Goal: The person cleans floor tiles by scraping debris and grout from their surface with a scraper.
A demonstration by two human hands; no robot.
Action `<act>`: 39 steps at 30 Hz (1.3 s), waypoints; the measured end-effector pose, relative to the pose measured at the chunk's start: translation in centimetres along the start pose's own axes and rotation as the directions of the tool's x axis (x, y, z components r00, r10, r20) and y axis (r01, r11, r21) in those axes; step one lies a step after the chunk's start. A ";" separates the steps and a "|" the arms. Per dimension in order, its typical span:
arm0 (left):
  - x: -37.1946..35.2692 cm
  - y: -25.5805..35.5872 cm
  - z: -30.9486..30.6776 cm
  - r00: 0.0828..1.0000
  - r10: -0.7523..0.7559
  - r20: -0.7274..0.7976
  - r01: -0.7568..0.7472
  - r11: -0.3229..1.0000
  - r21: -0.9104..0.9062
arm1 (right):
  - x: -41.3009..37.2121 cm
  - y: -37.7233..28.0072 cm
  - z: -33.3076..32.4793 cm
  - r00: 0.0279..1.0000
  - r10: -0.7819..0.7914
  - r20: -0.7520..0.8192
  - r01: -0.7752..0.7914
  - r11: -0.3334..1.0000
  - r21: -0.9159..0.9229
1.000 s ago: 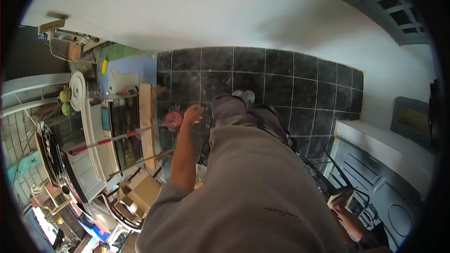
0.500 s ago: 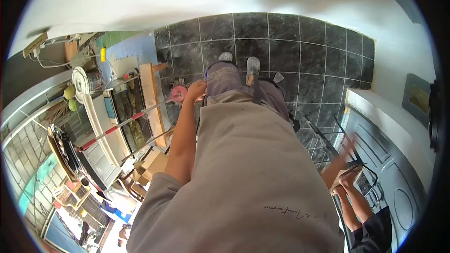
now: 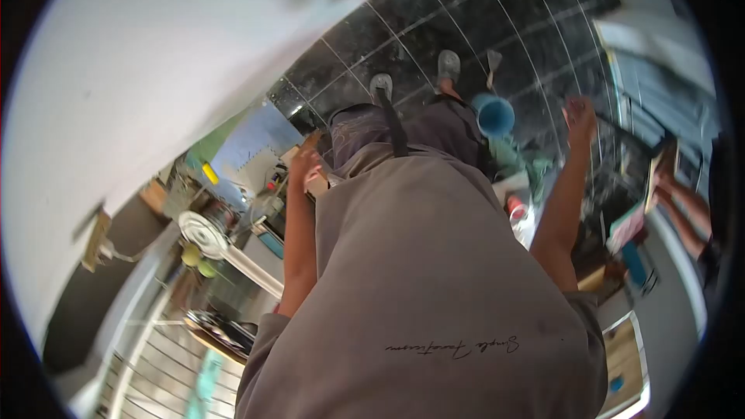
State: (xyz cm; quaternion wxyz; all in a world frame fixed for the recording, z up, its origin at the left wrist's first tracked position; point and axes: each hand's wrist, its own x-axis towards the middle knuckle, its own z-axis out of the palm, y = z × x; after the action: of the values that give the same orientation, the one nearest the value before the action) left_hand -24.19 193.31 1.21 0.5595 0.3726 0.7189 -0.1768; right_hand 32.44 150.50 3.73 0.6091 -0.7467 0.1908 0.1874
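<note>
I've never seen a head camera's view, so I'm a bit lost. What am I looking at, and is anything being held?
There is no machine here. The camera is worn on a person's head, looking down past their grey-brown shirt.

Their left hand is at picture left, close to a wood-coloured piece; blur hides whether they touch. Their right hand is out to the right, with nothing clearly held.

On the dark tiled floor are a blue bucket and the wearer's grey shoes. The hands at far right belong to another person.
</note>
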 end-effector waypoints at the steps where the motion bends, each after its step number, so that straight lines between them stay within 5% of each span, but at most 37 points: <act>1: 0.7 0.1 -2.3 0.999 0.029 -0.040 -0.030 1.000 -0.002 | -4.2 -1.1 3.7 1.000 0.016 0.020 -0.016 1.000 -0.022; 3: 1.8 0.8 -5.3 0.994 0.069 -0.089 -0.069 0.998 0.001 | -9.2 1.1 6.8 0.958 0.148 0.247 -0.128 0.987 -0.095; 5: 1.7 2.7 -6.9 0.990 0.086 -0.112 -0.086 0.996 0.013 | -12.7 8.0 7.6 0.818 0.042 0.573 0.174 0.932 -0.316; 7: 1.4 4.1 -6.5 0.987 0.134 -0.090 -0.131 0.991 0.042 | -16.6 13.3 9.9 0.861 0.488 0.145 -0.416 0.839 -0.351; 10: 0.4 5.1 -4.0 0.978 0.208 -0.018 -0.207 0.976 0.066 | -20.2 23.3 5.4 0.725 0.668 0.169 -0.441 0.638 -0.631; 12: -0.9 5.6 -1.6 0.968 0.241 0.071 -0.247 0.962 0.114 | -24.0 25.0 3.0 0.672 0.734 0.101 -0.564 0.596 -0.572; 17: -0.5 4.0 2.8 0.954 0.199 0.223 -0.264 0.912 0.314 | -26.2 25.6 -2.6 0.755 0.654 -0.045 -0.649 0.735 -0.196; 19: 1.6 3.4 2.9 0.937 0.167 0.308 -0.278 0.889 0.364 | -25.3 23.9 -3.8 0.846 0.527 -0.080 -0.531 0.819 -0.220; 26: -3.4 6.7 6.4 0.906 0.395 0.151 -0.419 0.790 0.448 | -22.5 19.6 -5.7 0.960 0.264 -0.097 -0.279 0.938 -0.204; 35: -5.6 7.2 12.8 0.803 0.593 0.065 -0.552 0.696 0.459 | -20.8 24.6 -7.7 0.909 0.414 -0.046 -0.415 0.889 -0.192; 39: -8.1 8.6 15.3 0.784 0.596 0.175 -0.615 0.705 0.353 | -20.2 25.9 -8.0 0.884 0.466 -0.035 -0.464 0.867 -0.181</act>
State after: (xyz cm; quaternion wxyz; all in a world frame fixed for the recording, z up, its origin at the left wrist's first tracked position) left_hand -6.78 186.02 5.41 0.5173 0.6871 0.4927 -0.1323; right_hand 2.18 139.05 -6.10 0.4752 -0.7309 0.3438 0.3489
